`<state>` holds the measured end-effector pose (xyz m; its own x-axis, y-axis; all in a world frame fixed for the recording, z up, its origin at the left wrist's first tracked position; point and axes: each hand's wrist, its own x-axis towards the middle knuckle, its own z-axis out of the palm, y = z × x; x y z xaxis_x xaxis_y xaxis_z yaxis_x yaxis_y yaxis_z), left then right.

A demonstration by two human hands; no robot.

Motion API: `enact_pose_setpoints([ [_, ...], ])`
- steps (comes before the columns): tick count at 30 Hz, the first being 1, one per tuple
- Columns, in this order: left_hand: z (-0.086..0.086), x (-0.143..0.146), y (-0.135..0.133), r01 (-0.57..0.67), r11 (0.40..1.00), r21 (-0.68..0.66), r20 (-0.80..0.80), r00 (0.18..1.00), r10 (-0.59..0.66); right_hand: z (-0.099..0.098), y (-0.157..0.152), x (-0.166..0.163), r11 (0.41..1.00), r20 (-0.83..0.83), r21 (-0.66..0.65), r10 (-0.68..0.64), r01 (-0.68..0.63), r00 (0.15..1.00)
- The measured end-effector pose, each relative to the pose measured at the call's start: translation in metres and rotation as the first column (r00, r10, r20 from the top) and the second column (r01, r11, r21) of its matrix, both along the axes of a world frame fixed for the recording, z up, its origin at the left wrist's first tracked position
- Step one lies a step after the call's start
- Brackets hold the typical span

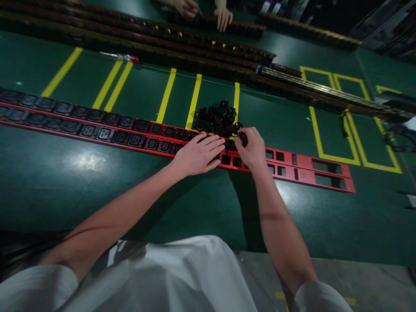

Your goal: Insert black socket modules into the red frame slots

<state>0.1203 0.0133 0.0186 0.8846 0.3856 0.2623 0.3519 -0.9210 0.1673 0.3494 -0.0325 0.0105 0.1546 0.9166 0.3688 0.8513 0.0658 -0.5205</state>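
Observation:
Two long red power-strip panels [325, 173] lie side by side on the green table, with black outlet sockets [104, 134] in their left and middle openings. Flat across the panels rests my left hand [201, 155], its fingers stretched out to the right. My right hand [252, 147] bends its thumb and fingers together at the far panel, just right of the left fingertips. Something dark shows inside that grip, but I cannot make out what. Just behind both hands sits a pile of loose black sockets [219, 117]. Square openings show the table towards the panels' right end.
Long dark rails [195, 56] run across the table behind the panels. A screwdriver with a red-ended handle [130, 58] lies before them at left. Another person's hands [222, 16] work at the far side. Yellow tape lines [165, 95] mark the tabletop.

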Motion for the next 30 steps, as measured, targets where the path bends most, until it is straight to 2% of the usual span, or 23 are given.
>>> enact_pose_setpoints([
  [30, 0.0007, 0.0, -0.0002, -0.004, 1.0, 0.017, -0.008, 1.0, 0.004, -0.0015, 0.0005, 0.0014, 1.0, 0.015, 0.006, 0.003, -0.003, 1.0],
])
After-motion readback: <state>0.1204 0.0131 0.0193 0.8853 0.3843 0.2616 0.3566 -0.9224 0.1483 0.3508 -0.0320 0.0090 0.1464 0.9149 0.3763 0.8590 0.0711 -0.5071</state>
